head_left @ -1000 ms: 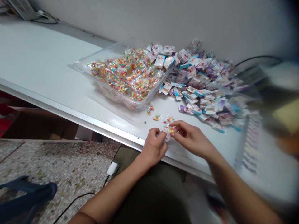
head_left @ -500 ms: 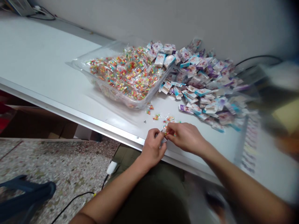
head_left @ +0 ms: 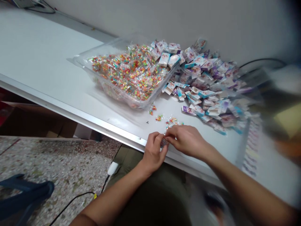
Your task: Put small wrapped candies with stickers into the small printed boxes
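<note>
Close to the table's front edge, my left hand [head_left: 154, 152] is closed around a small printed box [head_left: 164, 142], mostly hidden by its fingers. My right hand [head_left: 187, 139] meets it from the right, thumb and fingertips pinched together at the box's upper end; whatever is between them is hidden. Just beyond the right hand lie small clear packets of coloured pieces [head_left: 171, 121], with another packet [head_left: 159, 117] slightly to the left. A large clear plastic tub [head_left: 138, 105] full of similar packets stands behind them.
A heap of small white, blue and purple boxes [head_left: 207, 84], some with flaps open, spreads right of the tub against the wall. A strip of coloured marks [head_left: 251, 153] lies at the right. A tiny dark object [head_left: 147, 122] is left of the packets. Below are a cardboard box [head_left: 42, 122] and a cable [head_left: 72, 199].
My right fingertips have moved slightly left, onto the box's end. Coloured pieces that showed at those fingertips are out of sight now. The left hand keeps its hold; the view has shifted slightly.
</note>
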`<action>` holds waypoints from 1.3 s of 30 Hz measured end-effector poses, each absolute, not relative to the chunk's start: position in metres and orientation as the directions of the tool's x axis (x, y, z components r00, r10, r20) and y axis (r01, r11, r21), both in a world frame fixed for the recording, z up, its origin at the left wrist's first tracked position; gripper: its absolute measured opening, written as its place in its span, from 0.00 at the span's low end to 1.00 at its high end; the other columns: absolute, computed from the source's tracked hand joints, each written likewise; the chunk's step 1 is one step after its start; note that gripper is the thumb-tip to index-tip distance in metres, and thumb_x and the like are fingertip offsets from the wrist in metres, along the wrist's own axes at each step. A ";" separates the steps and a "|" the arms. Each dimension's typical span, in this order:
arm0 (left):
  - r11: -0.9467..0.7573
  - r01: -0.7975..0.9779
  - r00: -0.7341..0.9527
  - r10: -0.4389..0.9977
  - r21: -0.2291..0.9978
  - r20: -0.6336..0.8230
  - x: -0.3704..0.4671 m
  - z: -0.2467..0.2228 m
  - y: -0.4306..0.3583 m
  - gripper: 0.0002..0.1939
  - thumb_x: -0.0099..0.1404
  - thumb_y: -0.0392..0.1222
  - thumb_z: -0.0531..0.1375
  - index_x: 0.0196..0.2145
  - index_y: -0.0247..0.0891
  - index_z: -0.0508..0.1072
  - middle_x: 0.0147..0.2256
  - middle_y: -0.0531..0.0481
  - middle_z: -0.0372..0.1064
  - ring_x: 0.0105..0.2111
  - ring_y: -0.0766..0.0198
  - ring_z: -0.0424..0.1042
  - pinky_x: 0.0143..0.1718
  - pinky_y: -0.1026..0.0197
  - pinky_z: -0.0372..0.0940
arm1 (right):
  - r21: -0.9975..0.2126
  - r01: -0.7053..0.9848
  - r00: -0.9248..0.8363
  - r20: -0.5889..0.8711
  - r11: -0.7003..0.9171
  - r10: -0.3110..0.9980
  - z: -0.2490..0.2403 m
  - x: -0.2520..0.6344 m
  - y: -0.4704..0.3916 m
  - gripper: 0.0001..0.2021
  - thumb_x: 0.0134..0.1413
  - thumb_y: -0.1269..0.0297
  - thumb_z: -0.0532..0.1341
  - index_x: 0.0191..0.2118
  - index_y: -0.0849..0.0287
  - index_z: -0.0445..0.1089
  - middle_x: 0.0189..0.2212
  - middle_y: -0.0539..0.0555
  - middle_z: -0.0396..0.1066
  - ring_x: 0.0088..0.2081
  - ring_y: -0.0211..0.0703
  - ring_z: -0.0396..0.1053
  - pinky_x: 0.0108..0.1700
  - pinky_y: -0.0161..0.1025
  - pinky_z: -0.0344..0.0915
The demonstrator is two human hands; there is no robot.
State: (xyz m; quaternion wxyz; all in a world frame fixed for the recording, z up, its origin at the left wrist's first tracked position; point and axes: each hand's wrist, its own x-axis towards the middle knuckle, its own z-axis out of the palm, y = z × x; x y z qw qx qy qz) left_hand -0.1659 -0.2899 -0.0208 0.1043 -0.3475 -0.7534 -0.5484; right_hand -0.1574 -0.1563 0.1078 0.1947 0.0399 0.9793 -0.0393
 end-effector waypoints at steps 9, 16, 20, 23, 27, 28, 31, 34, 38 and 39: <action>0.200 0.728 -0.675 0.377 0.655 0.635 -0.166 -0.023 -0.301 0.21 0.61 0.33 0.60 0.51 0.37 0.62 0.42 0.41 0.67 0.43 0.56 0.68 0.44 0.52 0.68 | -0.301 0.318 -0.944 -0.192 0.899 0.270 0.076 -0.141 -0.162 0.18 0.54 0.58 0.59 0.50 0.58 0.65 0.41 0.57 0.72 0.38 0.46 0.69 0.32 0.36 0.53; 0.039 0.330 -0.806 0.532 0.943 0.260 -0.182 0.007 -0.324 0.06 0.64 0.40 0.59 0.38 0.37 0.73 0.40 0.43 0.71 0.39 0.60 0.70 0.37 0.59 0.67 | -0.570 0.313 -0.930 -0.347 0.760 0.122 0.074 -0.140 -0.160 0.07 0.54 0.64 0.58 0.27 0.58 0.69 0.22 0.49 0.68 0.26 0.37 0.65 0.29 0.34 0.53; 0.024 -0.270 -0.665 0.719 0.962 -0.205 -0.210 0.021 -0.321 0.10 0.56 0.44 0.66 0.30 0.35 0.70 0.28 0.52 0.69 0.23 0.70 0.66 0.23 0.66 0.62 | -0.732 0.364 -0.924 -0.362 0.576 0.124 0.069 -0.133 -0.158 0.06 0.53 0.65 0.59 0.31 0.59 0.73 0.22 0.48 0.70 0.24 0.36 0.67 0.30 0.34 0.59; 0.084 -0.405 -0.564 0.760 0.910 -0.322 -0.224 0.028 -0.315 0.11 0.52 0.40 0.67 0.32 0.35 0.70 0.23 0.56 0.67 0.20 0.72 0.64 0.23 0.67 0.63 | -0.883 0.381 -0.923 -0.381 0.273 0.052 0.061 -0.124 -0.153 0.08 0.53 0.61 0.62 0.36 0.59 0.74 0.27 0.50 0.72 0.28 0.37 0.70 0.34 0.36 0.66; 0.129 -0.446 -0.531 0.758 0.886 -0.378 -0.226 0.032 -0.311 0.08 0.52 0.38 0.64 0.30 0.34 0.70 0.20 0.56 0.67 0.19 0.71 0.66 0.25 0.65 0.67 | -0.858 0.423 -0.878 -0.467 -0.293 0.101 0.040 -0.109 -0.152 0.14 0.45 0.58 0.69 0.38 0.58 0.75 0.35 0.52 0.73 0.34 0.38 0.72 0.38 0.38 0.71; 0.131 -0.463 -0.527 0.755 0.877 -0.391 -0.224 0.033 -0.310 0.08 0.52 0.37 0.64 0.30 0.34 0.70 0.20 0.56 0.67 0.19 0.71 0.67 0.25 0.65 0.67 | -0.817 0.416 -0.852 -0.504 -0.400 0.143 0.035 -0.106 -0.154 0.15 0.42 0.58 0.70 0.37 0.58 0.74 0.33 0.51 0.73 0.32 0.37 0.72 0.36 0.37 0.71; 0.121 -0.502 -0.541 0.729 0.857 -0.420 -0.219 0.035 -0.306 0.07 0.52 0.36 0.63 0.30 0.34 0.71 0.20 0.56 0.68 0.18 0.72 0.67 0.24 0.66 0.67 | -0.771 0.370 -0.809 -0.541 -0.518 0.228 0.025 -0.102 -0.162 0.16 0.38 0.59 0.72 0.35 0.58 0.73 0.28 0.48 0.71 0.28 0.36 0.71 0.29 0.34 0.69; 0.093 -0.515 -0.574 0.701 0.852 -0.423 -0.216 0.037 -0.302 0.06 0.51 0.35 0.63 0.30 0.33 0.71 0.21 0.56 0.69 0.18 0.72 0.67 0.23 0.67 0.67 | -0.894 0.312 -0.848 -0.415 -0.321 0.331 0.029 -0.103 -0.168 0.13 0.44 0.60 0.69 0.37 0.57 0.73 0.31 0.49 0.72 0.28 0.35 0.70 0.29 0.34 0.69; 0.072 -0.520 -0.596 0.683 0.851 -0.422 -0.215 0.038 -0.300 0.07 0.51 0.35 0.64 0.30 0.32 0.71 0.22 0.54 0.70 0.18 0.72 0.68 0.22 0.67 0.67 | -0.957 0.286 -0.889 -0.280 -0.039 0.362 0.039 -0.104 -0.168 0.13 0.50 0.57 0.64 0.41 0.57 0.74 0.34 0.51 0.75 0.29 0.38 0.72 0.34 0.37 0.70; 0.074 -0.525 -0.592 0.684 0.848 -0.426 -0.215 0.037 -0.300 0.07 0.51 0.35 0.65 0.30 0.32 0.71 0.23 0.54 0.71 0.18 0.72 0.68 0.23 0.67 0.68 | -0.955 0.296 -0.888 -0.288 -0.032 0.359 0.040 -0.104 -0.167 0.14 0.51 0.55 0.64 0.41 0.57 0.74 0.32 0.52 0.75 0.29 0.39 0.72 0.35 0.39 0.71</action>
